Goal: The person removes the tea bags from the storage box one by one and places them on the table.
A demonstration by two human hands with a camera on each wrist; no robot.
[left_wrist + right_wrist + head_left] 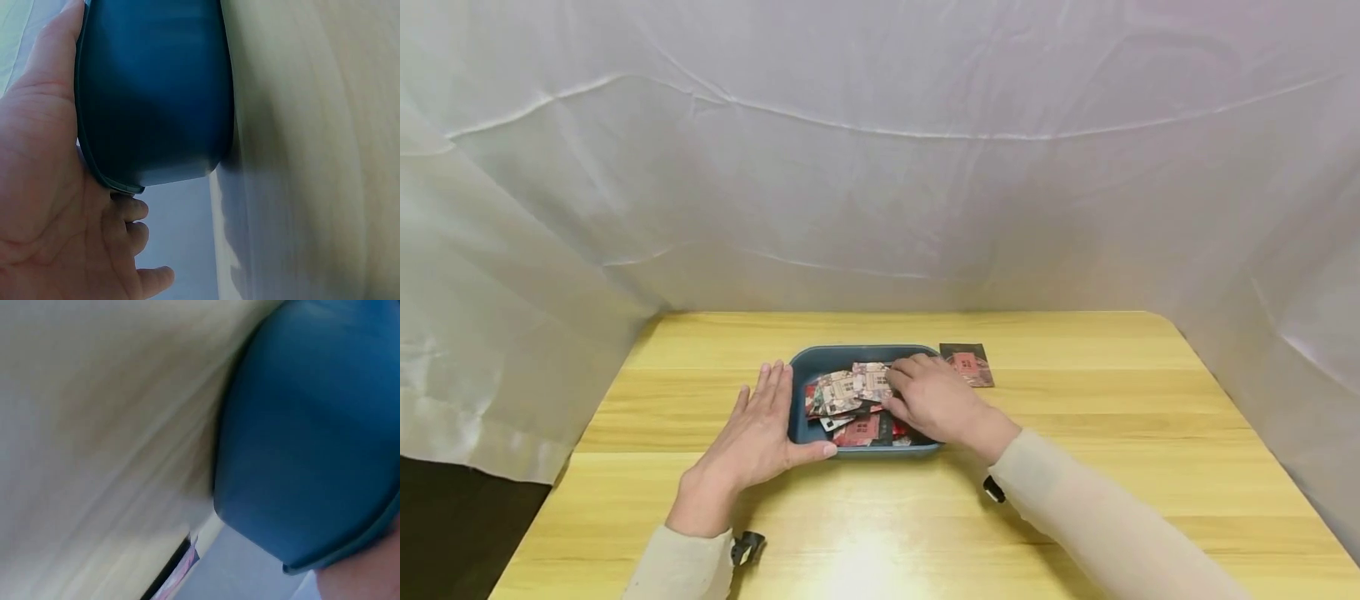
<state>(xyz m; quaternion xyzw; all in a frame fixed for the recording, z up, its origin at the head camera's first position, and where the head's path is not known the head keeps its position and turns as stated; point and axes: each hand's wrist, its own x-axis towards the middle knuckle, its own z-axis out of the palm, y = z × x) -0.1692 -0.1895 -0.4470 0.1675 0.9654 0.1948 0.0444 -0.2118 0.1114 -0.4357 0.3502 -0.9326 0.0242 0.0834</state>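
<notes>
A blue plastic bin [820,358] sits on the table, holding a pile of flat printed packets. Cream-patterned packets [837,390] lie on top, and a red and black packet [859,430] is near the front wall. My left hand [752,433] rests against the bin's left end, fingers straight and thumb along the front rim. In the left wrist view its palm lies beside the bin wall [156,94]. My right hand [936,400] reaches over the right end, fingers bent down at the edge of a cream packet [872,382]; I cannot tell whether it is pinched.
A dark packet with a red label [966,365] lies on the wooden table [1075,392] just right of the bin. Pale cloth [880,192] hangs behind the table and along both sides. Small black devices [747,547] are worn at the wrists.
</notes>
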